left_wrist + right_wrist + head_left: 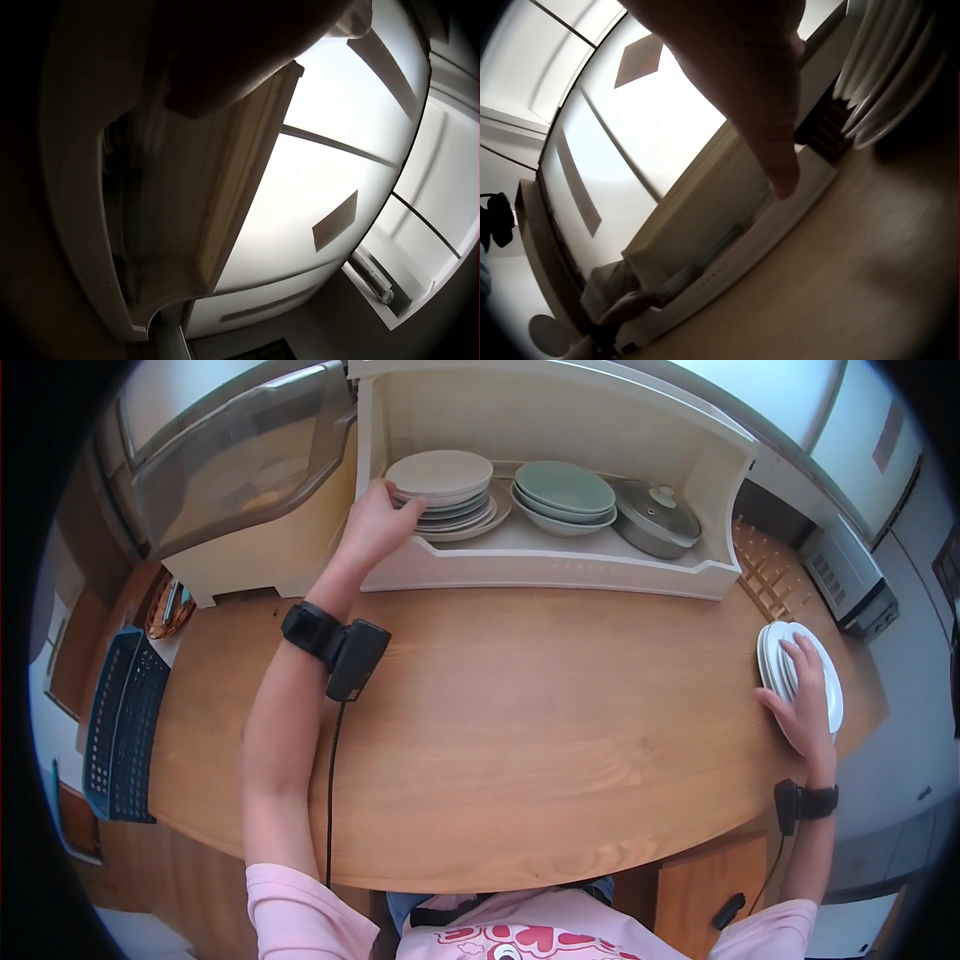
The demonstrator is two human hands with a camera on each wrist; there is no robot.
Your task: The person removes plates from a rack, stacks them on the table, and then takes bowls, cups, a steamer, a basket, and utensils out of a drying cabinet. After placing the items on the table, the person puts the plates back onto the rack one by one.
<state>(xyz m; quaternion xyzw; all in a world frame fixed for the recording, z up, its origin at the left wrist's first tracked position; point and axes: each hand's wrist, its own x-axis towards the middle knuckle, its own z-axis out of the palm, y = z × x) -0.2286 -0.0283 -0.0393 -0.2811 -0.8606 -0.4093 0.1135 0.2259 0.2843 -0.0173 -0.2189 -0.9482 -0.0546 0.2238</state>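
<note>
In the head view the left hand (382,525) is at the left side of a stack of plates (440,473) inside the white cabinet, its fingers and thumb pinching the rim of the upper plates. The right hand (806,705) rests with spread fingers on several white plates (770,658) at the table's right edge. These plates also show at the top right of the right wrist view (889,67). In the left wrist view the left hand (247,52) is dark, and what its fingertips touch cannot be made out.
Beside the plate stack stand green and white bowls (565,488) and a glass-lidded pot (655,520). The cabinet's clear door (250,470) hangs open at left. A wooden rack (768,575) stands behind the white plates. A blue basket (125,725) is at the far left.
</note>
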